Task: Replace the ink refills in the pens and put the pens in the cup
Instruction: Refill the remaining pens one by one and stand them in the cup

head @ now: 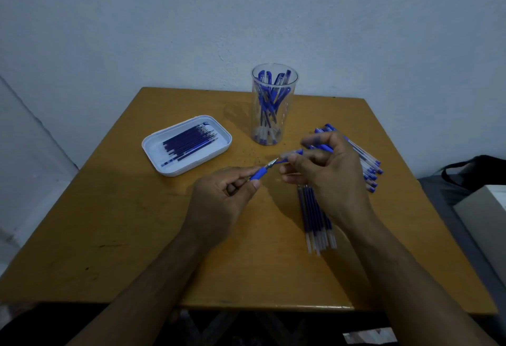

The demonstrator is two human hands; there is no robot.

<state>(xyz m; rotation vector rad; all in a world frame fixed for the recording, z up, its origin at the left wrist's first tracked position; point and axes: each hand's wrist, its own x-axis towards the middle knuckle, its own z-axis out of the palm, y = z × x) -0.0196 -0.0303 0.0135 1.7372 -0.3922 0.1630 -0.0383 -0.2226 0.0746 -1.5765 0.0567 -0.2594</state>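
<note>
My left hand [219, 197] pinches a blue pen tip section [261, 172], its metal point aimed right. My right hand [325, 170] grips a pen barrel with a blue cap [297, 152] just beyond that point; the two pieces are almost touching. A clear cup [273, 104] at the back middle holds several blue pens. A white tray [153, 145] on the left carries several dark blue refills [189, 141]. Several capped pens [369, 165] lie in a pile behind my right hand. More refills [317, 222] lie on the table under my right wrist.
The wooden table [137, 236] stands against a pale wall. A dark bag [476, 167] and a grey box [487, 214] sit off the table's right edge.
</note>
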